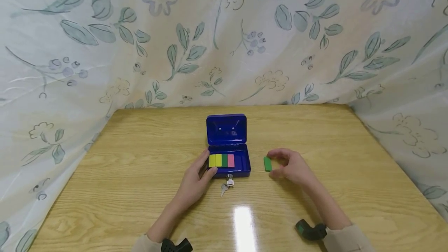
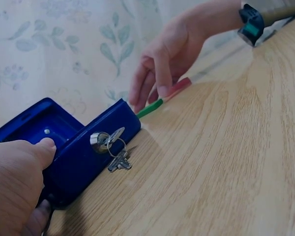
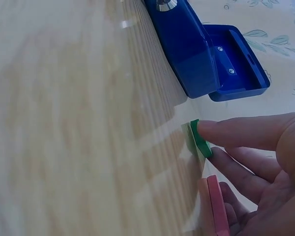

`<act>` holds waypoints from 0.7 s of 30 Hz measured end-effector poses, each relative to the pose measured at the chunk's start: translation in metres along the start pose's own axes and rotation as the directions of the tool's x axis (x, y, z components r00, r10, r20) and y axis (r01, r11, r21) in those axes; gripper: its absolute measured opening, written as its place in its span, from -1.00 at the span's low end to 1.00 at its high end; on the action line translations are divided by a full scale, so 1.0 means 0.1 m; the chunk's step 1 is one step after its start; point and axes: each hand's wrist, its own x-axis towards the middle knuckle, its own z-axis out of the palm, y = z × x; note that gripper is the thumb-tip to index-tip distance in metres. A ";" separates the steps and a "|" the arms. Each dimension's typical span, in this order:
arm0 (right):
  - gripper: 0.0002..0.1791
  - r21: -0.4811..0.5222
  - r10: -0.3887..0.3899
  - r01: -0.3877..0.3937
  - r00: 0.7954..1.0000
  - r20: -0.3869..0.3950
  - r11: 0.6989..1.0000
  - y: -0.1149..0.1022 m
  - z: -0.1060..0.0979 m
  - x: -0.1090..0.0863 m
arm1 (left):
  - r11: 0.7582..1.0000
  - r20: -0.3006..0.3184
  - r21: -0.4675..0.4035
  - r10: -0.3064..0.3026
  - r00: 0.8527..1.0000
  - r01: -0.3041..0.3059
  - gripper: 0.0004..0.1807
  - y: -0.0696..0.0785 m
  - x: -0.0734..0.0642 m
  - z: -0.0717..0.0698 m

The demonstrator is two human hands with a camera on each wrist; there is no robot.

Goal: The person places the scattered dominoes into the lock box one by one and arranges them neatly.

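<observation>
A blue metal cash box (image 1: 243, 174) stands with its lid (image 1: 226, 129) raised. Inside, at its left, two yellow blocks (image 1: 215, 160), a green block (image 1: 224, 160) and a pink block (image 1: 231, 160) lie in a row. My left hand (image 1: 196, 174) grips the box's left side, thumb over the front rim. To the right of the box, my right hand (image 1: 292, 166) pinches another green block (image 3: 200, 139) by its ends, low over the table. Another pink block (image 3: 216, 204) lies under that hand, mostly hidden in the head view.
Keys (image 1: 224, 188) hang from the lock (image 2: 99, 141) on the box's front. The wooden table (image 1: 140, 205) carries a bright glare patch near its front. A floral cloth (image 1: 224, 49) rises behind the table and along its sides.
</observation>
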 end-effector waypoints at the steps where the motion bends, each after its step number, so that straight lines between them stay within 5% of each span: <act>1: -0.35 -0.009 -0.005 0.005 1.000 -0.001 1.000 -0.01 0.00 0.00 | 1.000 0.000 0.002 -0.002 1.000 0.002 -0.31 0.00 0.00 0.00; 8: -0.34 -0.068 -0.021 0.020 1.000 -0.009 0.997 -0.01 0.02 0.00 | 1.000 -0.011 0.024 -0.017 1.000 0.017 -0.32 0.02 -0.01 0.01; 21: -0.37 -0.076 -0.009 0.008 1.000 -0.020 0.997 0.03 0.04 -0.01 | 0.999 -0.029 0.033 0.044 0.999 -0.043 -0.30 -0.01 -0.03 0.02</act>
